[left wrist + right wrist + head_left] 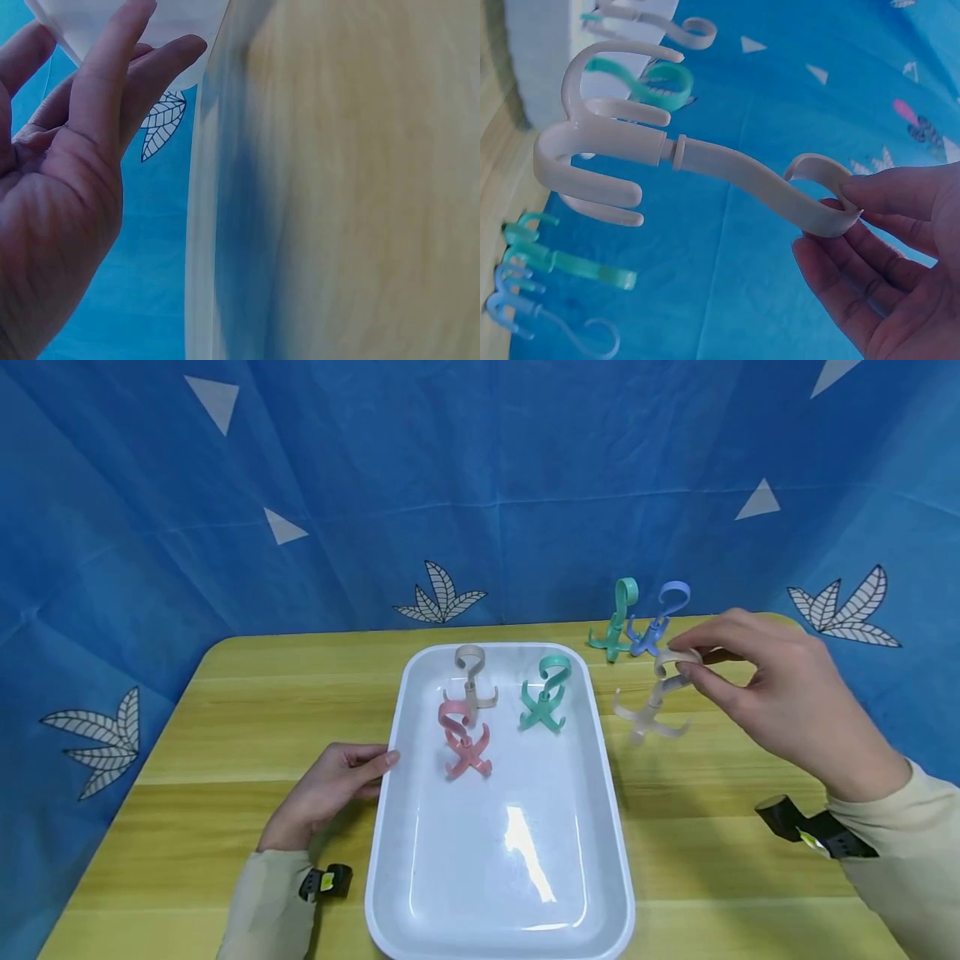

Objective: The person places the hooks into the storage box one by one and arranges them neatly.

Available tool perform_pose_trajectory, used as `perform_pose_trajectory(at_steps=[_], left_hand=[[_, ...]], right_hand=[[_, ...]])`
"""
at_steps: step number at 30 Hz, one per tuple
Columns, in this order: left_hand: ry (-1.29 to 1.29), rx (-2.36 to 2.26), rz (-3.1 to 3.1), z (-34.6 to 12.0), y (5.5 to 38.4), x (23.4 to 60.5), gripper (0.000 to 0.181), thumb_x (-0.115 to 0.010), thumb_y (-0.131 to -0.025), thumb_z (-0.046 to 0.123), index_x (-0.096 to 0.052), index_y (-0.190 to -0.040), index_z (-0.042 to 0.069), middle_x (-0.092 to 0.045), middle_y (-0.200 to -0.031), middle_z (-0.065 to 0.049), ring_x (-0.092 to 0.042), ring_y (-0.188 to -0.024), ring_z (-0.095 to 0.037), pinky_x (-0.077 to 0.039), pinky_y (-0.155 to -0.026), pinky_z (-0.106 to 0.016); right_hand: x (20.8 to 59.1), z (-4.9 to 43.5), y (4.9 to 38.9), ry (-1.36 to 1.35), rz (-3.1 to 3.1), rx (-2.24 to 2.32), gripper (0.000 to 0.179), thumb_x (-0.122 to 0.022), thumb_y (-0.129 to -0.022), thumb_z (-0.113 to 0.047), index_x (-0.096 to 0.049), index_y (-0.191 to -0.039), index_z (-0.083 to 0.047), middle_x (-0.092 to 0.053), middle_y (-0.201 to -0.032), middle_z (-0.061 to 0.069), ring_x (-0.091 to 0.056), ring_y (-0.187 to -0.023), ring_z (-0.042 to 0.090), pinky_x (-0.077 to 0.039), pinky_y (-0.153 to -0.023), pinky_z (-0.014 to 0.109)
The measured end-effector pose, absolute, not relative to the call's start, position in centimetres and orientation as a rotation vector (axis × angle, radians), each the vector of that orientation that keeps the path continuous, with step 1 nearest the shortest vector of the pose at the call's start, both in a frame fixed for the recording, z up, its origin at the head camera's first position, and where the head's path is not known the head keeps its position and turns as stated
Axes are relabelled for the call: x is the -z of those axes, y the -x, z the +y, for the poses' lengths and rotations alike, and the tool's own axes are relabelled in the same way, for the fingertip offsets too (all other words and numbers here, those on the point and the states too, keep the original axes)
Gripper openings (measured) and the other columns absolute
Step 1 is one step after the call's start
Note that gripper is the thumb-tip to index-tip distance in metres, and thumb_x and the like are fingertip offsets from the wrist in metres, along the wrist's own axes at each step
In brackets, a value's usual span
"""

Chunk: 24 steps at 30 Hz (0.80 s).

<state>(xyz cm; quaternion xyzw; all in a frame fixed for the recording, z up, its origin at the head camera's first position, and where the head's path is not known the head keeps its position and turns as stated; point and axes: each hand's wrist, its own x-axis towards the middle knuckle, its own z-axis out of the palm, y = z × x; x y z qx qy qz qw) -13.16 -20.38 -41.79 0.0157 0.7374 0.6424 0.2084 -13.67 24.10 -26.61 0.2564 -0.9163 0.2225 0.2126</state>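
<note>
My right hand [780,693] pinches the curled top of a beige rotating four-claw hanger hook [647,718] between thumb and fingers. The hook hangs just above the table, right of the white tray [618,827]; in the right wrist view its claws [600,142] point away from the hand. At the tray's left edge, my left hand [330,789] holds the rim, thumb on top and fingers partly hidden by the wall. Inside the tray are another beige hook [471,681], a pink hook [467,752] and a green hook [542,706].
A second green hook [613,639] and a blue hook [649,635] stand on the wooden table [277,710] near its back edge, behind the held hook. A blue patterned cloth [337,468] hangs behind the table and along its sides.
</note>
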Motion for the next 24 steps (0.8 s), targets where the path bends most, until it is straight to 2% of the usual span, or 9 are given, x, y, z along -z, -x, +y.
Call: perform_pose_trajectory(at_steps=[6,13,18,24], left_hand=[[-0.04,-1.782,2.052,-20.3,13.2,41.7,0.049,-0.065,-0.098,0.024,-0.056,-0.13,-0.012,-0.062,-0.122,-0.025,-0.068,-0.101,-0.029,-0.058,-0.083,-0.042],[-0.044,-1.77,2.062,-20.4,13.1,41.6,0.049,-0.064,-0.099,0.024,-0.056,-0.13,-0.013,-0.062,-0.122,-0.025,-0.067,-0.102,-0.029,-0.058,-0.084,-0.041],[-0.048,-1.763,2.054,-20.2,13.2,41.7,0.05,-0.064,-0.098,0.025,-0.056,-0.13,-0.012,-0.062,-0.123,-0.024,-0.067,-0.103,-0.029,-0.057,-0.084,-0.042],[-0.026,-1.754,2.076,-20.4,13.2,41.7,0.052,-0.065,-0.097,0.027,-0.057,-0.13,-0.012,-0.063,-0.122,-0.023,-0.068,-0.101,-0.029,-0.058,-0.082,-0.041]], right_hand=[[25.8,22.5,13.7,-0.912,-2.477,-0.659,0.037,-0.08,-0.077,0.006,-0.073,-0.106,-0.015,-0.067,-0.099,-0.009,-0.064,-0.088,0.008,-0.045,-0.062,0.012],[25.8,20.4,15.0,-1.211,-2.408,-0.763,0.037,-0.08,-0.075,0.008,-0.073,-0.104,-0.014,-0.066,-0.103,-0.009,-0.057,-0.086,0.004,-0.043,-0.061,0.015],[26.3,19.3,15.6,-1.268,-2.4,-0.822,0.035,-0.08,-0.076,0.008,-0.073,-0.104,-0.014,-0.066,-0.103,-0.01,-0.059,-0.087,0.004,-0.046,-0.063,0.014],[27.3,18.3,16.4,-1.263,-2.459,-0.955,0.033,-0.079,-0.079,0.006,-0.073,-0.107,-0.012,-0.066,-0.101,-0.009,-0.065,-0.09,0.006,-0.054,-0.076,0.018]])
